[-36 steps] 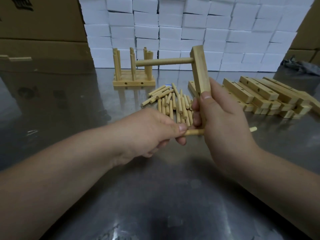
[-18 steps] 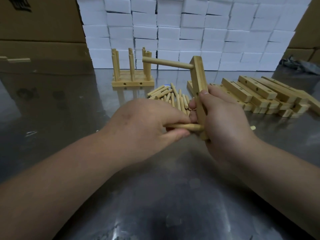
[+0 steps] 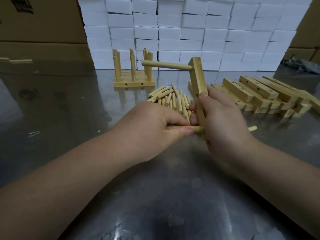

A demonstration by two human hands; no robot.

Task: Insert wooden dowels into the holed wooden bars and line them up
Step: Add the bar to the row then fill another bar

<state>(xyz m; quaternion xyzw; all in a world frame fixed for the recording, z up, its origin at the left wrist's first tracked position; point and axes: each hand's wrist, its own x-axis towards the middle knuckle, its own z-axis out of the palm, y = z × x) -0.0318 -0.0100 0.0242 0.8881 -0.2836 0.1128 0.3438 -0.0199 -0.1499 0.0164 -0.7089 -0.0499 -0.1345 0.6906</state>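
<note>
Shiny steel counter (image 3: 52, 110), with a wall of stacked white boxes (image 3: 190, 32) behind it. Right hand (image 3: 223, 122) is curled round a pale holed wooden bar (image 3: 198, 78), upright over the counter's middle. A long wooden dowel (image 3: 166, 65) juts left from the bar's top hole. Left hand (image 3: 152, 132) pinches a short second dowel (image 3: 196, 129) at the bar's lower end. Loose dowel pile (image 3: 173, 99) lies just behind. Stacked bare bars (image 3: 259, 94) sit toward the right edge. Finished doweled bars (image 3: 133, 73) stand near the far edge.

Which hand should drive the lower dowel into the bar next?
Left. The left hand pinches the lower dowel with its tip at the lower end of the bar; the right hand grips the bar upright and probably should just steady it.
</note>
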